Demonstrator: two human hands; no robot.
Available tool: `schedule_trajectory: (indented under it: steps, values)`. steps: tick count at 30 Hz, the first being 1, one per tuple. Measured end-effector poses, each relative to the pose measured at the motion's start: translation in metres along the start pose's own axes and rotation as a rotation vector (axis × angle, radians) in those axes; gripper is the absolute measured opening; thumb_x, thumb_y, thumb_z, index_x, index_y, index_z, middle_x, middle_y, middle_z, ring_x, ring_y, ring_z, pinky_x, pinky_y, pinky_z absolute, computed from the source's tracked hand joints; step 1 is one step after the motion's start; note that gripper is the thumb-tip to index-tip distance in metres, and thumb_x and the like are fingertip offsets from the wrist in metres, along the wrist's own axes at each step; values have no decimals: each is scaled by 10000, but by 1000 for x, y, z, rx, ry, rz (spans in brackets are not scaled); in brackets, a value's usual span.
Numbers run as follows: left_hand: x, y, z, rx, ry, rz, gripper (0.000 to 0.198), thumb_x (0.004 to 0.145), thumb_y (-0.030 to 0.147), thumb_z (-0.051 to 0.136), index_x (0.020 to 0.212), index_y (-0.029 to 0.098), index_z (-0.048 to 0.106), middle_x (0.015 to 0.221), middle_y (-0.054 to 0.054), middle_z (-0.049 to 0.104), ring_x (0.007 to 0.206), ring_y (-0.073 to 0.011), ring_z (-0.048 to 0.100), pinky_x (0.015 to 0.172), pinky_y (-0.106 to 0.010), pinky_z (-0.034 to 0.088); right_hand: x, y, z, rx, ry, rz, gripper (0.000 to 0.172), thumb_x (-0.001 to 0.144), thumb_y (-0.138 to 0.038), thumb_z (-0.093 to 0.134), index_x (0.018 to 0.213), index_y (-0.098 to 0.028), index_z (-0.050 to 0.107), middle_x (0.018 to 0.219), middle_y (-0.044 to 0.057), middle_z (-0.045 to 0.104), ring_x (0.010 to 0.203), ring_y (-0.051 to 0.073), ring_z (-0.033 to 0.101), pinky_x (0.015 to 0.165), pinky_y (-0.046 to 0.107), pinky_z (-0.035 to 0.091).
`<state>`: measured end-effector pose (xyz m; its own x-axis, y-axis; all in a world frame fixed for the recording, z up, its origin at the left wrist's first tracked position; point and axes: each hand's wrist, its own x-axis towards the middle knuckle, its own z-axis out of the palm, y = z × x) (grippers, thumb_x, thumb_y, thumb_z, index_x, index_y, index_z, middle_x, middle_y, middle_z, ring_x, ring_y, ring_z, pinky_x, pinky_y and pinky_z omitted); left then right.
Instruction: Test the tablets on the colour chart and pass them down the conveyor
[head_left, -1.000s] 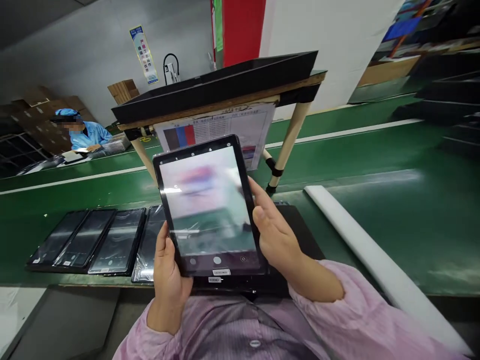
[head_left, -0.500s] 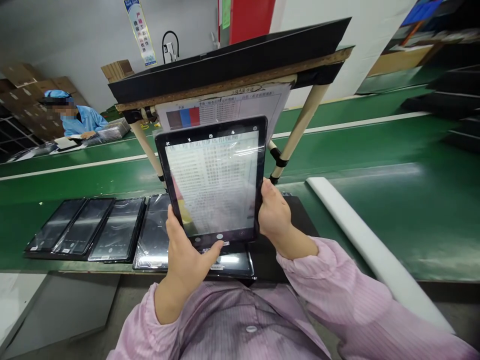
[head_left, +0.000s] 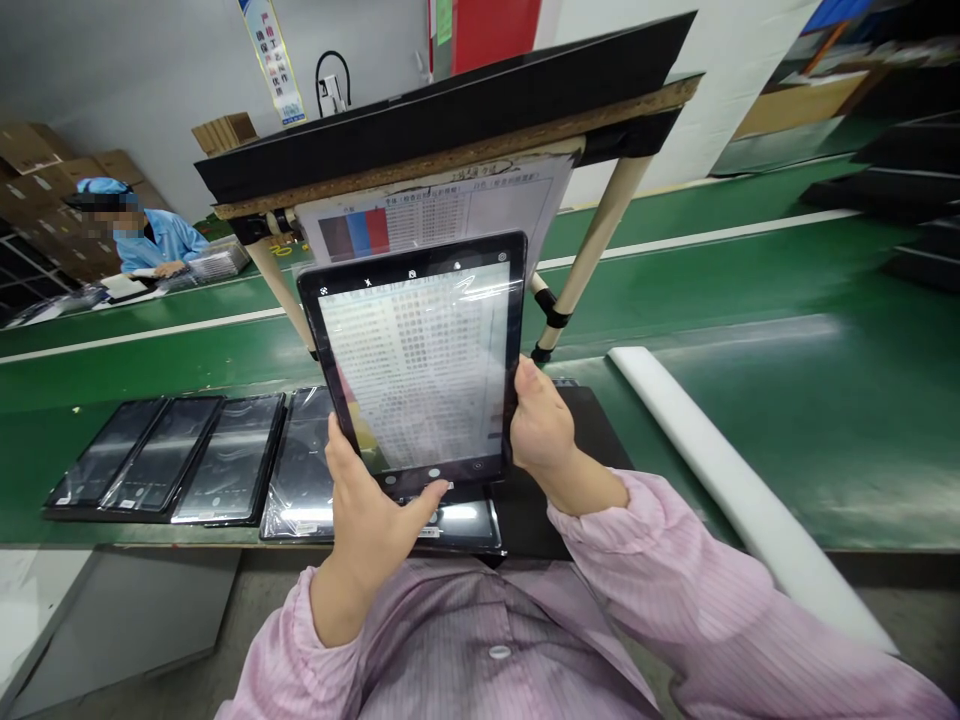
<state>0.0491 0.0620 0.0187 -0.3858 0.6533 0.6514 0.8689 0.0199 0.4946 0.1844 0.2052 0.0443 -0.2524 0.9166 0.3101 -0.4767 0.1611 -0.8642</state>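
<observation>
A black-framed tablet (head_left: 420, 380) is held up in front of me, its lit screen showing a camera view of printed text. My left hand (head_left: 367, 510) grips its lower left, thumb along the bottom edge below the on-screen shutter button. On the right edge, my right hand (head_left: 544, 420) is closed with its thumb on the frame; the fingers behind are hidden. Beyond the tablet hangs a printed chart (head_left: 442, 215) with dark, blue and red colour patches, partly covered by the tablet. Below lies another tablet (head_left: 469, 525) near the bench edge.
Several wrapped tablets (head_left: 229, 460) lie to the left on the green bench (head_left: 750, 300). A pipe-legged stand with a black top (head_left: 450, 110) rises ahead. To the right are a black mat (head_left: 592, 430) and a white foam strip (head_left: 720, 460). A co-worker (head_left: 154, 240) sits far left.
The whole view has shifted slightly, with the stand and chart a little higher and further left. Both hands keep their hold on the tablet, and the text on its screen has moved slightly.
</observation>
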Motion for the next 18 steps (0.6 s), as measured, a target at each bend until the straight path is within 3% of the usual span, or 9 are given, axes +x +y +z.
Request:
schedule_trajectory:
  steps: [4,7,9,11,14,18]
  values:
    - [-4,-11,-3,-291,8,-31,845,897,428,657,1580,174,229,1556,-233,389,1467,-345,355,1186,-527,305,-3,-3,1,49,-35,5,518,856,-734,562,1038,-276,719,1114,37,740,1229,298,619,979,484,578]
    - [-3,-17,-9,-754,70,-322,536,961,428,559,1471,289,468,1427,-113,591,1318,-252,558,1107,-411,438,-11,-6,0,37,-39,19,541,889,-723,524,1117,-271,713,1184,41,723,1282,294,584,1049,498,534]
    - [1,-18,-14,-1014,67,-571,476,919,476,618,1377,356,572,1292,-48,696,1150,-218,671,973,-354,543,-16,-12,-3,-18,-55,-42,550,942,-684,470,1262,-280,663,1336,31,652,1380,271,493,1156,497,433]
    - [4,-17,-17,-1168,31,-717,471,855,482,699,1311,389,628,1190,-12,748,1032,-198,717,871,-318,588,-19,-23,-7,-89,-143,-166,548,1000,-612,412,1444,-310,521,1527,-6,478,1480,236,340,1246,477,285]
    - [5,-12,-14,-1282,17,-773,453,840,429,723,1287,411,649,1158,12,764,983,-176,735,833,-285,599,-18,-47,-17,-215,-337,-299,579,1048,-533,326,1590,-344,245,1652,-64,210,1533,210,182,1284,450,160]
    - [-2,-2,-2,-1356,-58,-800,469,888,409,661,1351,433,596,1243,3,731,1036,-186,728,867,-307,598,-15,-73,-35,-436,-358,-354,644,1054,-522,303,1618,-312,78,1661,-49,151,1515,234,252,1278,445,176]
